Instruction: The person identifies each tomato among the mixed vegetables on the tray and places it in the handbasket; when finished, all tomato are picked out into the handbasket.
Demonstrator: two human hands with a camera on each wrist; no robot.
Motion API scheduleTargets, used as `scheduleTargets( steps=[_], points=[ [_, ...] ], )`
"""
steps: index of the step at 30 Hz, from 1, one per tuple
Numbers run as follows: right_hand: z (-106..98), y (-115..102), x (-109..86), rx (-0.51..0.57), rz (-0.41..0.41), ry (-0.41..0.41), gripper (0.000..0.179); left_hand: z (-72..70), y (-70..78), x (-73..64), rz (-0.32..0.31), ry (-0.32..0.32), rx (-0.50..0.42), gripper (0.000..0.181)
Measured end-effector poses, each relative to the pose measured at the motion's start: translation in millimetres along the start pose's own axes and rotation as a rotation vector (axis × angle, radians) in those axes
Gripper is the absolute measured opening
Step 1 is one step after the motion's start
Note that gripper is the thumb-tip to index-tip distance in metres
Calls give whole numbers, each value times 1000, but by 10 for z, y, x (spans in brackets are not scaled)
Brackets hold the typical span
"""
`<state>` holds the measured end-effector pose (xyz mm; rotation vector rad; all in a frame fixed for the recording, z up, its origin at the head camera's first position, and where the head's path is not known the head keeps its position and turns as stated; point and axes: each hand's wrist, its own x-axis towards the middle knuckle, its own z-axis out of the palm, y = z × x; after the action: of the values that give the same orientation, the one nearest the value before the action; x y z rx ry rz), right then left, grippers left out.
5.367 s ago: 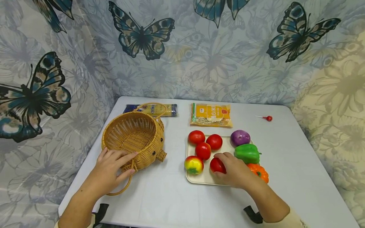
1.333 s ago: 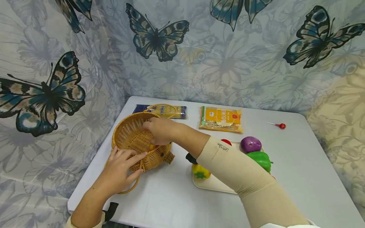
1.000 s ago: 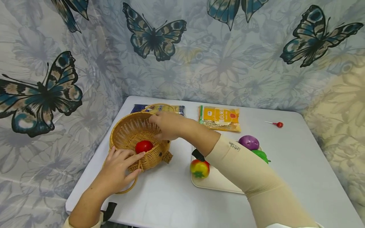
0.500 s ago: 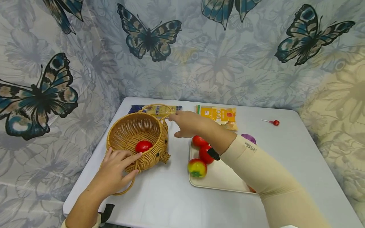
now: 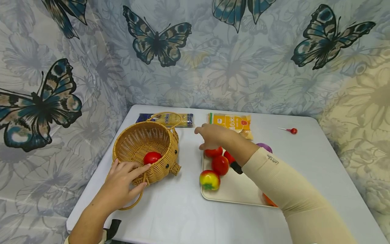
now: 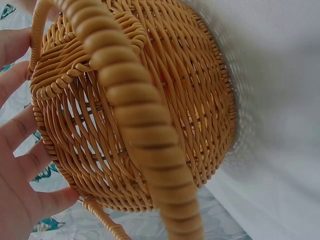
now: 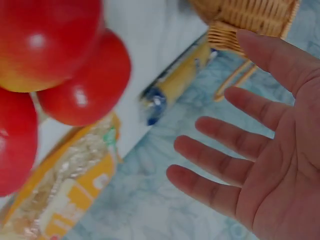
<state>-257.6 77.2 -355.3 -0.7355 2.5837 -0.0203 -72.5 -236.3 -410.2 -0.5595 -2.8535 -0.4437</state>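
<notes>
A round wicker basket [image 5: 139, 140] stands at the left of the table, a red round fruit [image 5: 152, 157] inside it. My left hand [image 5: 125, 178] rests on its near rim, fingers extended; the left wrist view shows them spread along the wickerwork [image 6: 175, 95]. My right hand [image 5: 214, 136] holds nothing. In the right wrist view its fingers [image 7: 220, 165] are spread and nearly straight. Below it, on the cream tray [image 5: 240, 189], lie several red round fruits [image 5: 220, 165] and a red-and-yellow one [image 5: 210, 180]. The right forearm hides part of the tray.
A long blue-and-yellow packet [image 5: 182, 120] lies behind the basket. A yellow grain bag [image 5: 228, 122] is behind the tray, with a red lollipop [image 5: 293, 130] farther right. A purple vegetable [image 5: 264, 147] and an orange one [image 5: 269, 200] show past the right sleeve.
My right hand gripped a red fruit on the tray, then reached into the basket. Now the fruit lies there, and the hand has moved out rightward over the tray's far left corner. My left hand stays.
</notes>
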Motion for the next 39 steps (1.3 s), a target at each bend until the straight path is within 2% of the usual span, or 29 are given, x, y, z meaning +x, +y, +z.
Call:
scheduleTargets(
  steps=[11,23,31,39],
  points=[
    [249,229,88,83,61,-57,67,11,-6,-1,10,11,2,56],
    [420,302,146,129,111,-129,69,19,-14,-4,26,42,4,54],
    [462,317,165,124,98,-122,65,26,-22,-3,22,35,6,55],
    [457,314,165,155,99,-137,53,21,-24,-8,21,35,9,55]
  ],
)
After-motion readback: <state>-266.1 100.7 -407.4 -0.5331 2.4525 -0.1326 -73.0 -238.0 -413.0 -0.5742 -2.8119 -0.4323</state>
